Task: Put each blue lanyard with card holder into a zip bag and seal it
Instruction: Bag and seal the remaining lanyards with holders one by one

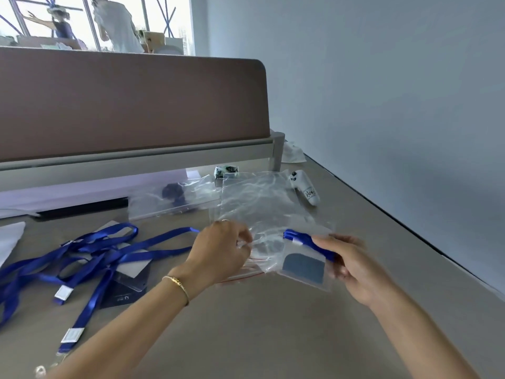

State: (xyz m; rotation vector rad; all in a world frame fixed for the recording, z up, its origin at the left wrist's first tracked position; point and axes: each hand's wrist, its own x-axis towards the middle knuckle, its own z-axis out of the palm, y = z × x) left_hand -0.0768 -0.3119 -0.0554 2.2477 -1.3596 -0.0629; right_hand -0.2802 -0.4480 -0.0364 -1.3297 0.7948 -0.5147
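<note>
A clear zip bag (262, 214) is pinched by the left hand (221, 253), a folded blue lanyard (306, 240) is gripped by the right hand (352, 266), and black writing on a white controller (304, 187) near the table's (273, 324) far edge is too blurry to read.

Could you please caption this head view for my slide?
Left hand holds a zip bag open while right hand feeds in a folded lanyard.

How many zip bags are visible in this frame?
2, possibly more hidden: one zip bag held open by the left hand at center, and a filled zip bag lying behind it near the divider.
</note>
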